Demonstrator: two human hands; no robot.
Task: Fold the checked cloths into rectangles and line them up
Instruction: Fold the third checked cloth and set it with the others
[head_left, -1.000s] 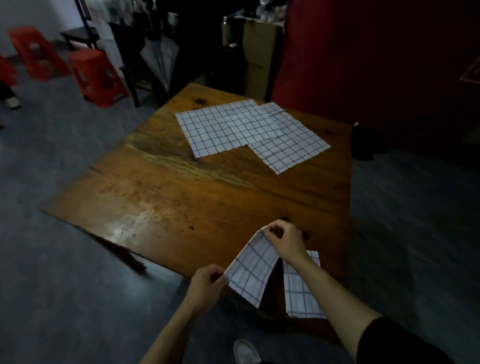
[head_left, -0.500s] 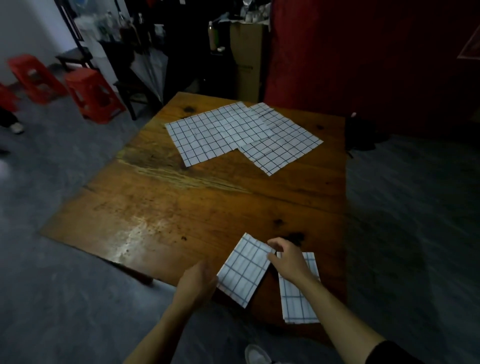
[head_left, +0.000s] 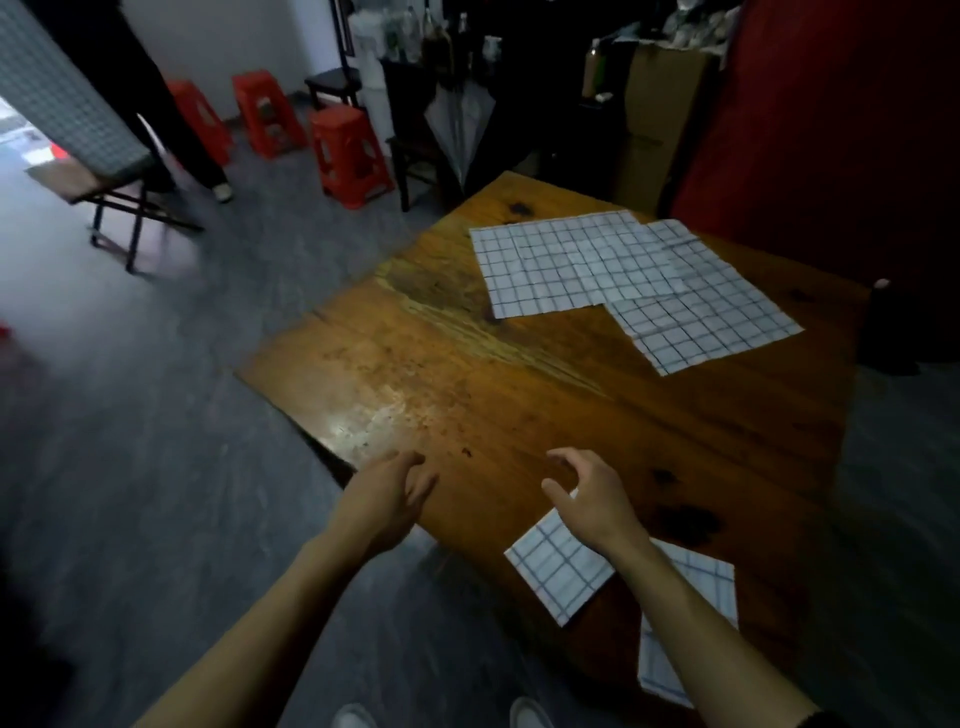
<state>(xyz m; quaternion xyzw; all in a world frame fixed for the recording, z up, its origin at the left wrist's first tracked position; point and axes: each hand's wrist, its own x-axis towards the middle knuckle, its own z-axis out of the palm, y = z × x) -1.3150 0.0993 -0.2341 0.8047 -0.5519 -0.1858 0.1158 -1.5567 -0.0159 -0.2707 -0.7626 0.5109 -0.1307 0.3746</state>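
Two folded checked cloths lie at the near edge of the wooden table (head_left: 519, 395): one folded rectangle (head_left: 558, 569) under my right forearm and a second folded cloth (head_left: 691, 613) to its right, partly hidden by the arm. Two unfolded checked cloths lie flat at the far end, the left cloth (head_left: 561, 265) overlapping the right cloth (head_left: 706, 306). My left hand (head_left: 387, 499) hovers over the table's near left edge with relaxed fingers, holding nothing. My right hand (head_left: 592, 499) is raised above the table with loosely spread fingers, empty.
Red plastic stools (head_left: 348, 148) and a dark chair (head_left: 337, 85) stand beyond the table's left. A person's legs (head_left: 156, 114) and a folding stand (head_left: 114, 197) are at far left. A cardboard box (head_left: 660, 124) and red wall (head_left: 831, 119) are behind the table. My shoes (head_left: 530, 714) show below.
The folded cloth that both hands held was laid on the table and let go. Both hands lifted away and moved forward. The view swung to the left.
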